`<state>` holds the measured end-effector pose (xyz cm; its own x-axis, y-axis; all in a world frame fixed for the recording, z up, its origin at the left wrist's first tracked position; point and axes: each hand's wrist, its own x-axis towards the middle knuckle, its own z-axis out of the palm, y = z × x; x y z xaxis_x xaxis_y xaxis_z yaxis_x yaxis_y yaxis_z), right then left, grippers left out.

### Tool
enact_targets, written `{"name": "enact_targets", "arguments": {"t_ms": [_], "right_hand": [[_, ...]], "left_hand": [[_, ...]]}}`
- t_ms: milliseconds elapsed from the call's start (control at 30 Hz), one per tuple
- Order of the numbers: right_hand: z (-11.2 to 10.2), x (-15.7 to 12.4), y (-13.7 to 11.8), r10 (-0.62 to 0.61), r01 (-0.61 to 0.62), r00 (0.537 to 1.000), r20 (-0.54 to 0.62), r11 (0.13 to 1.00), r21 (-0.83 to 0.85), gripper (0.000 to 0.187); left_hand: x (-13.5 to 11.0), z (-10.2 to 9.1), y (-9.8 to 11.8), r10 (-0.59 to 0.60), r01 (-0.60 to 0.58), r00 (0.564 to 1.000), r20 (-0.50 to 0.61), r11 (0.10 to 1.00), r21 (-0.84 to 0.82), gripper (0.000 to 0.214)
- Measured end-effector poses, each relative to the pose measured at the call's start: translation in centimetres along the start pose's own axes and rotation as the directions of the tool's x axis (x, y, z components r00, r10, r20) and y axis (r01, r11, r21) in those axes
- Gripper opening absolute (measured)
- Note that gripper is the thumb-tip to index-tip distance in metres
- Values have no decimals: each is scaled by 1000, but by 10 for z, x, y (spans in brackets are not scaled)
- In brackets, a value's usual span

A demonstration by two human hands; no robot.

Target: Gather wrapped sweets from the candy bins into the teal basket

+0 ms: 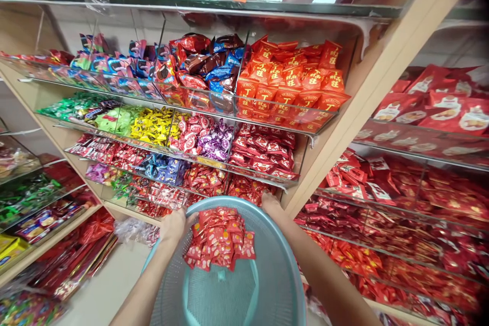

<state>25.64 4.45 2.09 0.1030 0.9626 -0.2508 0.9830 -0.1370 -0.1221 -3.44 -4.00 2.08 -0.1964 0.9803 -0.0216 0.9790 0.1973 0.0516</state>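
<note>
A round teal plastic basket (275, 270) is held low in the middle, tilted toward the shelves. A heap of small red wrapped candies (219, 237) lies in its far half. My left hand (173, 224) grips the basket's far left rim, fingers closed over the edge. On the far right rim, my right hand (271, 202) is closed as well, knuckles close to a shelf bin of red candy packets (248, 186). Both forearms reach up from the bottom of the view.
Clear acrylic shelf bins (214, 104) hold sorted candies: orange packets (292, 79) top right, yellow, green, pink and purple ones lower. A wooden upright (367, 97) divides this rack from red packets on the right. More shelves stand at left; pale floor below.
</note>
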Motion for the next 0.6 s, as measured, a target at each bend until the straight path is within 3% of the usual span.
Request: {"name": "enact_targets", "arguments": {"t_ms": [333, 600], "right_hand": [[3, 3, 2, 1, -2, 999, -33, 1000, -25, 35], [-12, -25, -2, -70, 55, 991, -114, 991, -124, 34]], "left_hand": [[-2, 1, -1, 9, -9, 1000, -9, 1000, 5, 60], [-1, 1, -1, 3, -3, 1000, -7, 1000, 5, 58]]}}
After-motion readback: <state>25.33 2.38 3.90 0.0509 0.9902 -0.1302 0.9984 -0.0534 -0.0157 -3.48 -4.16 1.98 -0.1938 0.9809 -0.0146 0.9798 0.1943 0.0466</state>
